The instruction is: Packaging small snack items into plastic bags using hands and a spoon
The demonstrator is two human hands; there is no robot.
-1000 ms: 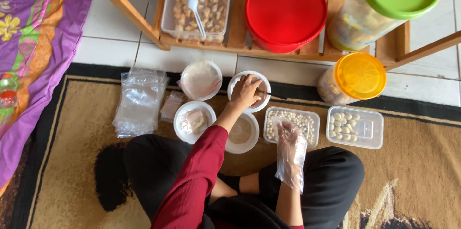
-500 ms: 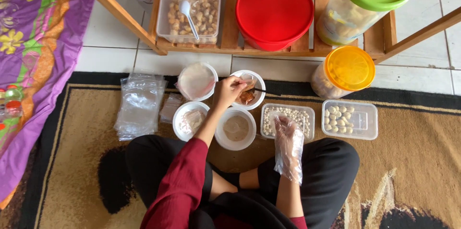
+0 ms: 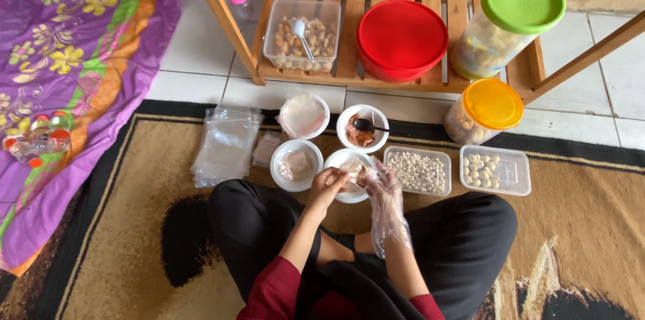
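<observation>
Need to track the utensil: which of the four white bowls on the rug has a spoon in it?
The far-right white bowl, holding reddish-brown filling, has the dark spoon; the other three hold no utensil.

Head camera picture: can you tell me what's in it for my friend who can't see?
A person sits cross-legged on a patterned rug, the bare left hand and plastic-gloved right hand together holding a small clear bag over a white bowl. Around it sit more white bowls and clear tubs of small pale balls.
</observation>
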